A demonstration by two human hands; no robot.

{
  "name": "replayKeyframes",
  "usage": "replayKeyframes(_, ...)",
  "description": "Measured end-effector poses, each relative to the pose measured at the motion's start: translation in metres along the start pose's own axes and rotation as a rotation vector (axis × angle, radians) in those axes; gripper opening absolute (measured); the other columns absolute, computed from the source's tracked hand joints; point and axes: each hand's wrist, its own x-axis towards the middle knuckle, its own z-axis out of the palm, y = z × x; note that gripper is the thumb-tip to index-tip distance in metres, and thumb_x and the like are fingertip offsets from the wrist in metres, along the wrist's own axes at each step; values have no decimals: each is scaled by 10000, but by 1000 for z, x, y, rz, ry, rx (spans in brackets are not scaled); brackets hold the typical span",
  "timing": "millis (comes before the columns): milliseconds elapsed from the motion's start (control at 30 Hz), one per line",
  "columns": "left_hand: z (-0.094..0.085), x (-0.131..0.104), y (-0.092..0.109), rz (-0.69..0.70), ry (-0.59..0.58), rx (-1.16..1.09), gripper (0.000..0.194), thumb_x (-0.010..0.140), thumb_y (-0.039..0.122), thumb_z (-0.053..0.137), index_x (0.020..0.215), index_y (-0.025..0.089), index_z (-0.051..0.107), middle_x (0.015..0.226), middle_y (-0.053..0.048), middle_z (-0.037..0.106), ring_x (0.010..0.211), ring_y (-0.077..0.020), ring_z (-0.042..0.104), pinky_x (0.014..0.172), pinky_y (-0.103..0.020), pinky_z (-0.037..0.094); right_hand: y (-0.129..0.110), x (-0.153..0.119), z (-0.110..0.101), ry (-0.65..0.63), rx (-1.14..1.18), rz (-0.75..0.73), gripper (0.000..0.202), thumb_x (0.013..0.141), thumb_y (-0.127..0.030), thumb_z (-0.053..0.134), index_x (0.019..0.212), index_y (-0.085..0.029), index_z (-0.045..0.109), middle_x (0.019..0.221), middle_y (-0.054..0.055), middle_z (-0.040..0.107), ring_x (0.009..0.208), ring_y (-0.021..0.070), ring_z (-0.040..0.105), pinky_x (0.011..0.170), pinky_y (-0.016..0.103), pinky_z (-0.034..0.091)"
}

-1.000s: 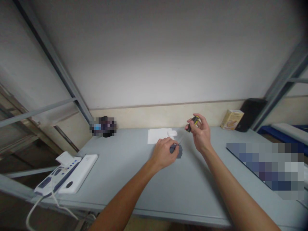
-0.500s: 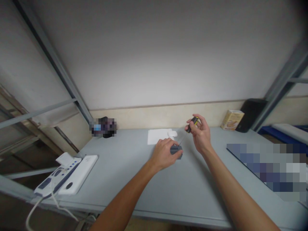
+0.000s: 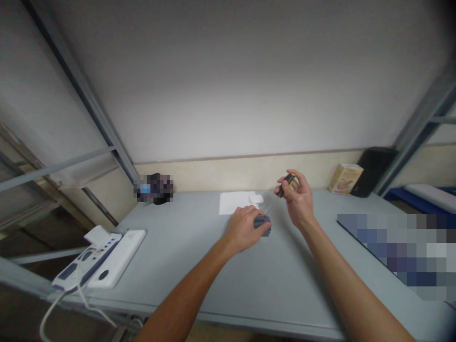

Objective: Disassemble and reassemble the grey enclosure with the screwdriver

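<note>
On the grey table, my left hand grips a small dark grey slotted block, its thumb along the near side and its fingers over the left part. My right hand is closed around the black and yellow handle of a screwdriver. The thin shaft slants down and left, and its tip meets the block's far upper edge. Whether the tip sits in a screw is too small to tell. Behind my left hand lie white paper and a small white object.
White power strips with a cable lie at the left edge. A yellow box and a black speaker-like object stand at the back right. Blurred items lie at the right and back left. Metal posts flank the table.
Almost nothing differs. The whole view has shifted slightly, while both hands keep their hold on the block and the screwdriver.
</note>
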Motion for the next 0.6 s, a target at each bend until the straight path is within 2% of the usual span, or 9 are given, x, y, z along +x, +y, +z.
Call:
replayKeyframes(333, -1, 0, -1, 24, -25, 27, 257, 958, 478, 690, 1066, 246, 720, 1049, -23, 739, 1033, -227, 671, 889, -353, 430, -2, -1, 3, -9, -2, 5, 443, 774, -342, 850, 1165, -311, 642, 934, -24, 660, 637, 113, 667, 632, 260, 547)
replayKeyframes(600, -2, 0, 0, 20, -28, 16, 262, 947, 475, 703, 1083, 252, 721, 1052, -35, 739, 1023, -241, 670, 889, -361, 431, -6, -2, 3, -30, -29, -64, 408, 805, -323, 827, 1169, -312, 643, 940, -22, 664, 636, 117, 669, 627, 262, 542)
